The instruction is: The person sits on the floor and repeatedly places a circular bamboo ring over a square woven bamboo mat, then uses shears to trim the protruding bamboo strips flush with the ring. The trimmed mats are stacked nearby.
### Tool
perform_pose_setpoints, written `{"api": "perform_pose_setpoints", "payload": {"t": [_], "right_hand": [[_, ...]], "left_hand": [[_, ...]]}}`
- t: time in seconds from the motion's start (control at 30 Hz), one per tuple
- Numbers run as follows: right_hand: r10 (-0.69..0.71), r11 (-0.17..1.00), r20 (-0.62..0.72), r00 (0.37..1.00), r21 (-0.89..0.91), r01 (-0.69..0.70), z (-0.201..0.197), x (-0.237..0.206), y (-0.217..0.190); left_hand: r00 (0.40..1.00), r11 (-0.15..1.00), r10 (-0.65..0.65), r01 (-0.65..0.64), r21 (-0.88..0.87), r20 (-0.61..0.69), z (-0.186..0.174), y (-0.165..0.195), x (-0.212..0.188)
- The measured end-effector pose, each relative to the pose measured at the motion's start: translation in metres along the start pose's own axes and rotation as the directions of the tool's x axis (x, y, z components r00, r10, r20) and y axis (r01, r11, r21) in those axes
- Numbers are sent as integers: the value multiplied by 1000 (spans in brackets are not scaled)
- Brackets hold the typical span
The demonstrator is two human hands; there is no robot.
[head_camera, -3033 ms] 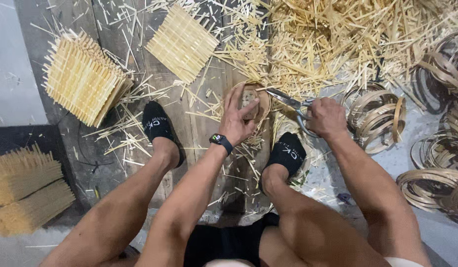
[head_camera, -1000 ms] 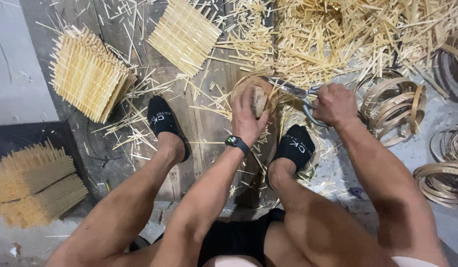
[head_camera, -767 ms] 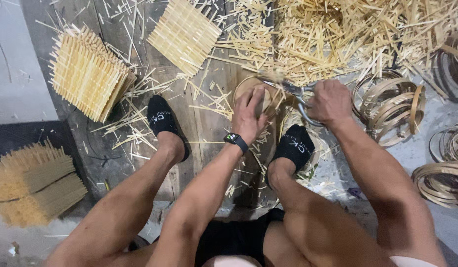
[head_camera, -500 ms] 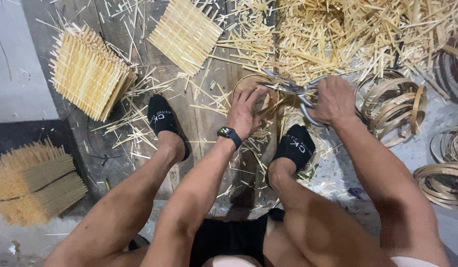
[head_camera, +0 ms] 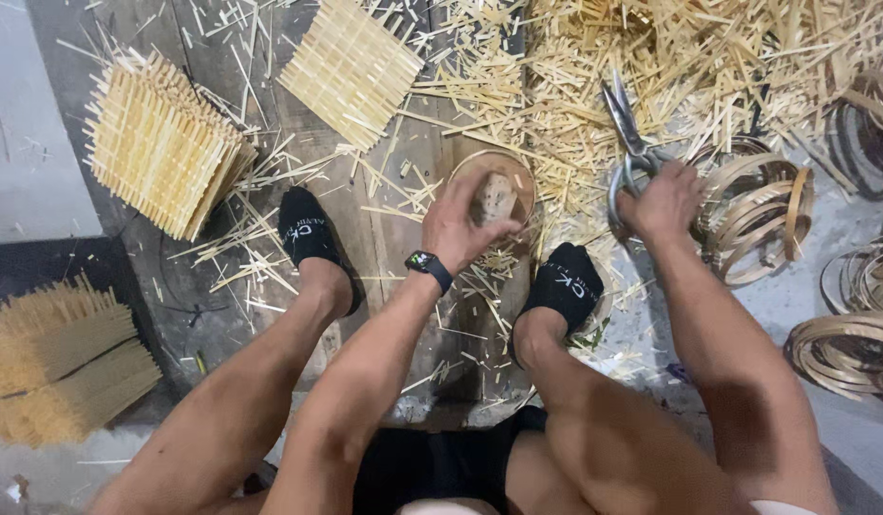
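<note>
The left hand point(head_camera: 465, 224) has its grip closed around a small brownish block point(head_camera: 494, 197), pressing it down inside a round bamboo hoop point(head_camera: 503, 162) that lies flat on the dark wooden board point(head_camera: 403, 315) between the person's feet. The right hand point(head_camera: 663, 202) has its grip wrapped through the handles of a pair of metal shears point(head_camera: 625, 129), whose long axis points up and away from the wrist, blades together as far as can be seen. The hoop lies to the left of the shears, just beside them, and the left hand is the nearer. Beyond the right grip sit coils of bamboo strip point(head_camera: 756, 219); farther out lies a heap of splints point(head_camera: 670, 57). What the block is made of cannot be told, and the left fingers hide part of the hoop.
</note>
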State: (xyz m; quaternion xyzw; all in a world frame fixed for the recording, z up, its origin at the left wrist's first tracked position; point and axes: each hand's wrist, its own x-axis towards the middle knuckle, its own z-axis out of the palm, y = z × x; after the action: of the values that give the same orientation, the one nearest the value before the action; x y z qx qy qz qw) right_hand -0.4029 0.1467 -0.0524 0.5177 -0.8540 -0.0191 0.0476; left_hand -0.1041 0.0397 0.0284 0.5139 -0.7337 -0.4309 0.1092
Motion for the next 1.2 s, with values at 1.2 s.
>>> {"api": "perform_pose_setpoints", "payload": {"t": [1.2], "right_hand": [[-173, -34, 872, 459, 460, -887, 16, -61, -99]], "left_hand": [[714, 355, -597, 645, -677, 367, 54, -102, -15]]}}
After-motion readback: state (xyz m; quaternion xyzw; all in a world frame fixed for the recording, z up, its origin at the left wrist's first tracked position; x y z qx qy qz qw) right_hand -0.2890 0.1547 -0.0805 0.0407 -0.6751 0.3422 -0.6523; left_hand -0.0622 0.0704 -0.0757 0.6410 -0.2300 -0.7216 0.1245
